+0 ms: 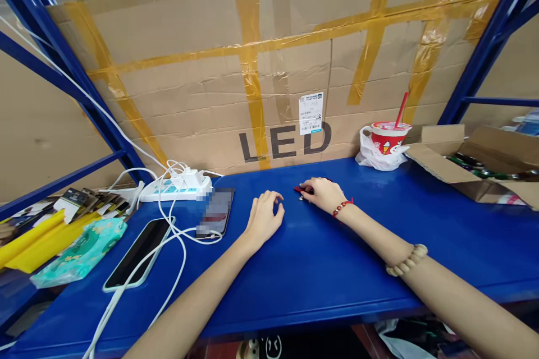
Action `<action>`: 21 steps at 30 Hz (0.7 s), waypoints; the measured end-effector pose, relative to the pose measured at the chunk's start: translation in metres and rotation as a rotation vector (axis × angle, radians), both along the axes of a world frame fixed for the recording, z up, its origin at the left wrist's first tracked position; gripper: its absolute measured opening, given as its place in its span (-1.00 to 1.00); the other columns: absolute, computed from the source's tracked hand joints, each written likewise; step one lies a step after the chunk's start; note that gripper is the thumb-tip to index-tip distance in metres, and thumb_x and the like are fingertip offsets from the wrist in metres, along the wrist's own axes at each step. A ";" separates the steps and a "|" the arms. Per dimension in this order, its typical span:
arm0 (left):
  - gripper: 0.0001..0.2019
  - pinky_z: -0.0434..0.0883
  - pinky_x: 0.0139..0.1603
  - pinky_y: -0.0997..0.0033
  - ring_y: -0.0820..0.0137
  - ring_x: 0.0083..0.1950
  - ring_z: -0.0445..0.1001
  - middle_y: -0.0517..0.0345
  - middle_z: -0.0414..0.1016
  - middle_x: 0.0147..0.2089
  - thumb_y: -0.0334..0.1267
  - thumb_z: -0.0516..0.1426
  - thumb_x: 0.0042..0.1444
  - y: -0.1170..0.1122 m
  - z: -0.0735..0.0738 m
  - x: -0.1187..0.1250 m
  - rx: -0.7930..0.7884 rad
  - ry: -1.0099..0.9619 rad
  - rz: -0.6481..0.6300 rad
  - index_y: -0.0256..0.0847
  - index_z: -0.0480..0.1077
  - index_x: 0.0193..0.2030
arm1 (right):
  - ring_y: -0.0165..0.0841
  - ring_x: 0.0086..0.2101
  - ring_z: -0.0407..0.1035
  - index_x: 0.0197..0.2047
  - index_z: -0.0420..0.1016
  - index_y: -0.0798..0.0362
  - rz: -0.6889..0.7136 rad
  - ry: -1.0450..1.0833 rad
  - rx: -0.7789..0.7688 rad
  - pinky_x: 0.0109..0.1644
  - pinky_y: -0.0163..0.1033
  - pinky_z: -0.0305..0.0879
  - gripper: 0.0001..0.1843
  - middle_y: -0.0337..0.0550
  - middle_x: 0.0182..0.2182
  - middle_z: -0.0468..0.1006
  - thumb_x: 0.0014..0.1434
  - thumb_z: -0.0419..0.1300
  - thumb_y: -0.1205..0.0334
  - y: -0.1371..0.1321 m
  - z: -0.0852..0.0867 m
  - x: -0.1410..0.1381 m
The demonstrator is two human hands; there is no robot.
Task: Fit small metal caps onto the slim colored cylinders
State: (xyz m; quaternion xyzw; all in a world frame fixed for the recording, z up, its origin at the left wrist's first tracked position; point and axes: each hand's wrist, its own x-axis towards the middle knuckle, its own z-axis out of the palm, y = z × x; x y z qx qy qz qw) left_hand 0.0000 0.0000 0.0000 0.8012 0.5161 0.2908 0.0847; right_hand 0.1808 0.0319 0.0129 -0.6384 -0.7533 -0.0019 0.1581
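Observation:
My left hand [265, 216] rests on the blue tabletop [303, 269], fingers loosely curved and thumb apart, with nothing seen in it. To its right, my right hand [325, 193] is closed at the fingertips on a small dark red object [298, 189], low over the table. Most of that object is hidden by the fingers, so its kind cannot be told. A tiny shiny piece [301, 198] shows just below the fingertips. A phone with a lit screen [219, 210] lies left of my left hand, a white cable at its lower end.
A pale-cased phone [143, 252] lies under white cables near a power strip [168, 190]. Yellow packages [54, 235] and a teal pack [84, 249] sit at the left. A bagged red cup [385, 140] and an open cardboard box [475, 179] stand right. Cardboard [202, 101] walls the back.

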 end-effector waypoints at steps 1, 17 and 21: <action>-0.84 0.16 -0.14 0.37 0.46 -0.17 0.32 0.23 0.36 -0.26 -0.33 -0.06 0.10 0.000 0.000 0.000 0.002 -0.004 0.001 -0.12 0.29 -0.22 | -0.37 -0.21 0.37 -0.16 0.48 -0.04 -0.009 -0.001 -0.008 -0.36 -0.35 0.18 -0.77 -0.28 -0.27 0.52 0.09 0.12 0.23 0.000 0.000 0.001; -0.59 0.20 -0.11 0.35 0.43 -0.15 0.32 0.18 0.38 -0.21 -0.04 -0.26 0.20 0.004 -0.001 -0.002 -0.021 0.010 0.025 -0.15 0.33 -0.25 | -0.47 -0.43 0.28 -0.17 0.47 0.04 0.527 0.356 0.256 -0.38 -0.38 0.18 -0.77 -0.25 -0.45 0.44 0.05 0.19 0.27 -0.014 -0.008 -0.021; -0.61 0.21 -0.13 0.40 0.47 -0.17 0.33 0.20 0.36 -0.23 -0.05 -0.24 0.20 0.001 0.001 -0.001 -0.001 -0.019 0.006 -0.15 0.33 -0.27 | -0.46 -0.38 0.31 -0.13 0.45 0.02 0.501 0.272 0.250 -0.36 -0.39 0.18 -0.76 -0.24 -0.44 0.46 0.10 0.16 0.24 -0.018 -0.003 -0.021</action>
